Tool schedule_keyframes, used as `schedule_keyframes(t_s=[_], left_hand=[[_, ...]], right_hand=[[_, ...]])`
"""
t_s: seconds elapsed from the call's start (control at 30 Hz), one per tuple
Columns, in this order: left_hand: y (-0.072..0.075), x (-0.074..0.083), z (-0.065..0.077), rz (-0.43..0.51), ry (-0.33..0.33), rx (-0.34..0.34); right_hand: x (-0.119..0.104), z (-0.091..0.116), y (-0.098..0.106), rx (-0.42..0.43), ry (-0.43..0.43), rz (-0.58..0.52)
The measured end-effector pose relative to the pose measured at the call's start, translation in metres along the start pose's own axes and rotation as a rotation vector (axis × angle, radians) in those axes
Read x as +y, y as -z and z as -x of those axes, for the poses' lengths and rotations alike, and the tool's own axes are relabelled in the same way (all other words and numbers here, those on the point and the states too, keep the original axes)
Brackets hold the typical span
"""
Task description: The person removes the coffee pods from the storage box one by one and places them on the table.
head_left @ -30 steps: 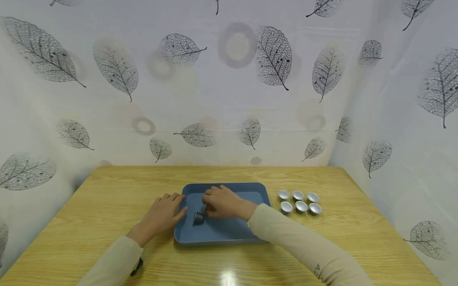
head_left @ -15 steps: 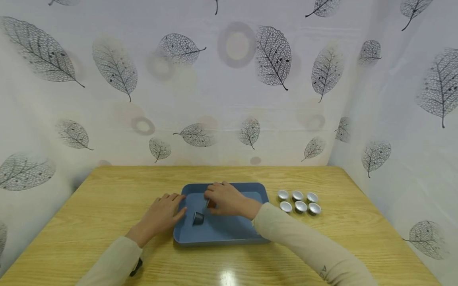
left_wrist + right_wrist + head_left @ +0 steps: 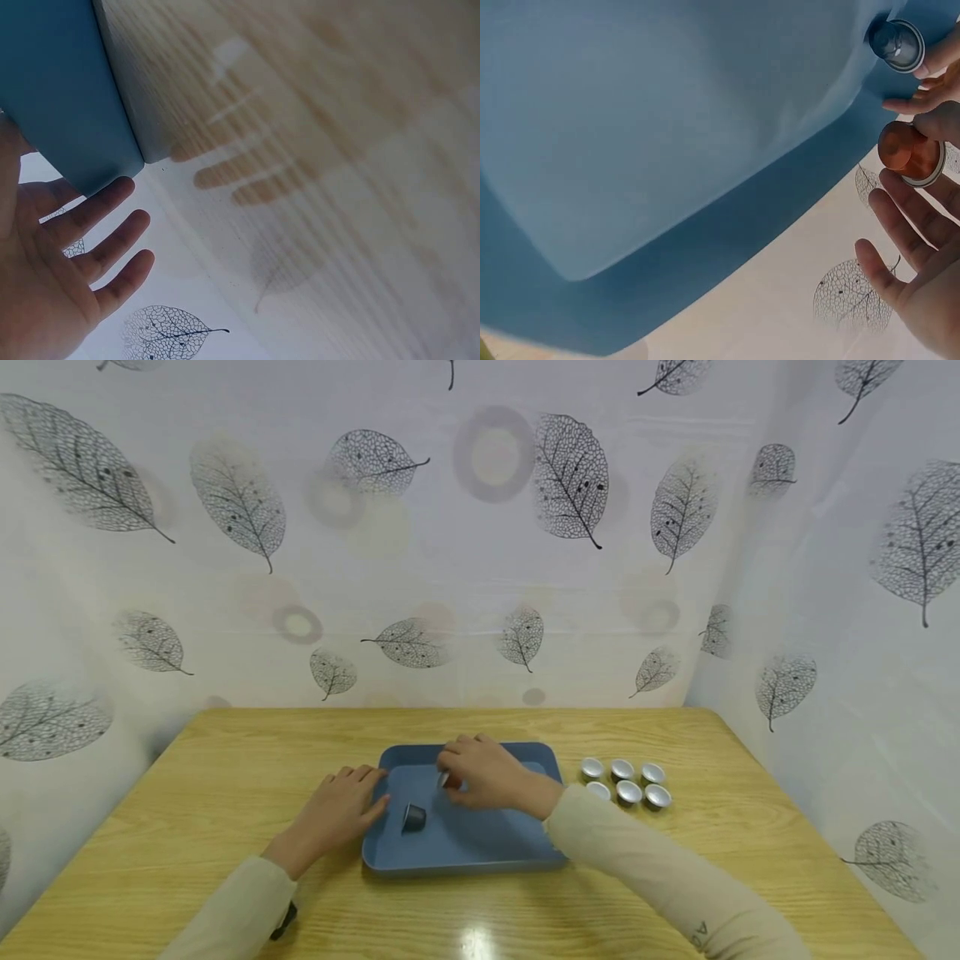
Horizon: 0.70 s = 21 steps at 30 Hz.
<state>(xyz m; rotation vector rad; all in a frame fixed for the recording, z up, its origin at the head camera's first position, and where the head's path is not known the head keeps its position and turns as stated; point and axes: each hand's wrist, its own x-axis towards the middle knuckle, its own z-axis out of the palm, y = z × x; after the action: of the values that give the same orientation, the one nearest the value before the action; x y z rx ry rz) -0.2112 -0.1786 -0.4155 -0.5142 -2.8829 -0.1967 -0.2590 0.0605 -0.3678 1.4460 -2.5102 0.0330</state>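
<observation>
A blue tray point(image 3: 495, 853) lies on the wooden table. My right hand point(image 3: 485, 773) is over its left half and pinches an orange-brown coffee capsule point(image 3: 909, 151) between thumb and fingertips. In the head view only the pale rim of that capsule shows past the fingers. On the tray floor, close to the left side, a dark grey coffee capsule point(image 3: 414, 817) lies tipped over. My left hand point(image 3: 337, 810) touches the tray's left edge with fingers spread and nearly straight, as the left wrist view also shows.
Several coffee capsules point(image 3: 628, 792) stand lid up in two rows on the table point(image 3: 735, 860), right of the tray. A white curtain point(image 3: 480, 560) printed with leaves closes off the back and sides. My right sleeve point(image 3: 637, 868) passes over the tray's right front corner.
My right hand has shifted a little right and away from the dark grey capsule, with the orange-brown capsule in its fingers. The left hand and the dark capsule stay put.
</observation>
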Motion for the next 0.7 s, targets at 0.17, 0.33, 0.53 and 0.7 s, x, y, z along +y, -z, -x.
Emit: schedule_keyframes(t_s=[0.17, 0.33, 0.53, 0.7], left_hand=[[0.0, 0.0, 0.001, -0.005, -0.011, 0.01], [0.0, -0.001, 0.002, -0.008, -0.017, 0.014], [-0.002, -0.001, 0.001, -0.009, -0.017, 0.015], [-0.002, -0.002, 0.0, -0.01, -0.02, 0.017]], right_hand=[[0.005, 0.007, 0.002, 0.031, -0.012, -0.01], [0.012, 0.017, 0.005, 0.061, -0.022, -0.024], [0.02, 0.032, 0.009, 0.099, -0.037, -0.036], [0.025, 0.045, 0.011, 0.087, -0.085, -0.062]])
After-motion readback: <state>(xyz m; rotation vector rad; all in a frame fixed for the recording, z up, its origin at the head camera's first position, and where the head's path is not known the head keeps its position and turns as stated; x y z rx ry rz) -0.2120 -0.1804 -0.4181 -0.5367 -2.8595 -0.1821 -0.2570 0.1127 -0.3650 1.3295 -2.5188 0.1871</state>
